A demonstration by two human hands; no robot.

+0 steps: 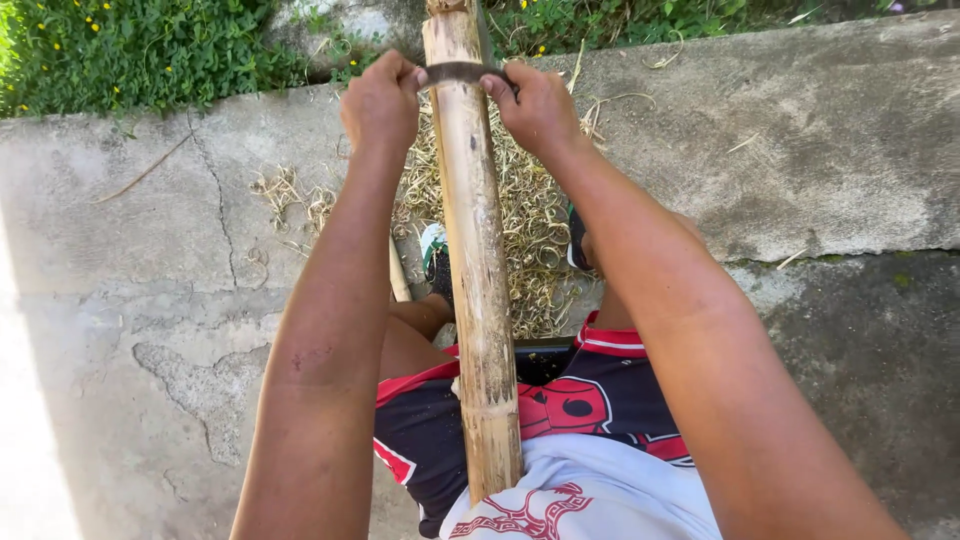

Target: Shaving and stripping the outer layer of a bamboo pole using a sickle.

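The bamboo pole (474, 250) runs nearly upright through the middle of the view, from the person's lap at 6 o'clock to the top edge at 12 o'clock. Its skin is pale tan and dry, scraped in long streaks, with darker brown smears along its length and a rough, ragged cut end near the waist. A node ring shows low on the stalk.

Across the pole near its top lies a thin dark blade (462, 72), set crosswise and touching the bamboo. The left hand (382, 98) is closed around the blade's end at 9 o'clock of the pole; the right hand (537, 105) is closed around the other end at 3 o'clock. Both forearms stretch forward, flanking the stalk.

Under the hands, a heap of pale, curly shavings (520, 225) spreads over the concrete ground (150, 300), which is grey, cracked and patchy. The person's feet in sandals (434, 250) rest among the shavings. Red, black and white shorts (570, 410) fill the lower part. At 11 o'clock, green plants (130, 50) with small yellow flowers border the concrete.
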